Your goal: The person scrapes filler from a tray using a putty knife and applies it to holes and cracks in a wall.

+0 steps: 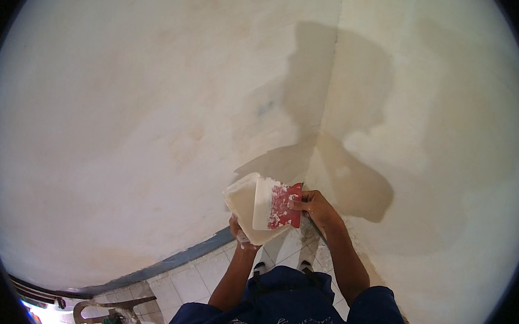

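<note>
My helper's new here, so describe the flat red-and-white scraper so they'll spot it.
Find the cream wall corner, then the rectangular off-white pan below. Over that is the scraper; its white-smeared red end distinguishes it from the pale pan.

From the wearer's head, a wide fisheye view looks down at the nearby hands [320,209] and wall corner [328,89] beyond.

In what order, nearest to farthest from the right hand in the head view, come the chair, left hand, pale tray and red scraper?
From the right hand:
1. Red scraper: held in it.
2. Pale tray: to the left, partly covered by the scraper.
3. Left hand: at the tray's lower left.
4. Chair: far lower left.
</note>
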`<state>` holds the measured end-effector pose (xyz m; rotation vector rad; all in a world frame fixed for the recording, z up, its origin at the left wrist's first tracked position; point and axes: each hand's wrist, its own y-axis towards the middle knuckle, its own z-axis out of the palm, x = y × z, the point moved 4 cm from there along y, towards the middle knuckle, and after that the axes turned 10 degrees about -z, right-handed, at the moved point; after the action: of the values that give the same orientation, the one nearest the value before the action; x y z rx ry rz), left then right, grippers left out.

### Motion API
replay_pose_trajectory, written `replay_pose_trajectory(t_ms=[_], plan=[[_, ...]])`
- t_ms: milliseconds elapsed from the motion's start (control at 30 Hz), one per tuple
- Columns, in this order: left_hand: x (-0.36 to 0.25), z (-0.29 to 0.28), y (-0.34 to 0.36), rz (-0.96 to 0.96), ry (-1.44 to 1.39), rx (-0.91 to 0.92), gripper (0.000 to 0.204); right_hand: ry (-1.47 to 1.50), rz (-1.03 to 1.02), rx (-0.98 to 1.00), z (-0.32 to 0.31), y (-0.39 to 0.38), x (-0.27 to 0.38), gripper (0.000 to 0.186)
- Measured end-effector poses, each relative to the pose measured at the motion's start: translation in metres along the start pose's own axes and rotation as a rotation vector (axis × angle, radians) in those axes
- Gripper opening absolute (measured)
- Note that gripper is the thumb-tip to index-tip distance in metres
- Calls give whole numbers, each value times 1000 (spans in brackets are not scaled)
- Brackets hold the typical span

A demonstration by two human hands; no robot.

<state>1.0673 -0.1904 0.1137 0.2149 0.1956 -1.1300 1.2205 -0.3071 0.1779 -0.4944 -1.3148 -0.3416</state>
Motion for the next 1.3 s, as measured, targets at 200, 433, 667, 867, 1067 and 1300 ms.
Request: replay_pose_trajectory(t_ms=[200,433,667,867,1067,1300], plan=[[6,27,10,-13,31,19,87,-137,-23,-127,-25,-15,16,17],[11,43,17,-36,-40,101,80,-22,-15,100,-44,-24,20,14],[-8,79,24,46,40,28,81,242,-74,48,-29,-28,50,18],[-30,86,15,114,113,41,78,273,-153,-114,8,-30,112,20],[-43,74,-5,50,-21,109,72,266,-244,-346,41,-5,157,19],[-63,60,-48,36,-79,6,70,47,-410,-487,85,57,231,28]])
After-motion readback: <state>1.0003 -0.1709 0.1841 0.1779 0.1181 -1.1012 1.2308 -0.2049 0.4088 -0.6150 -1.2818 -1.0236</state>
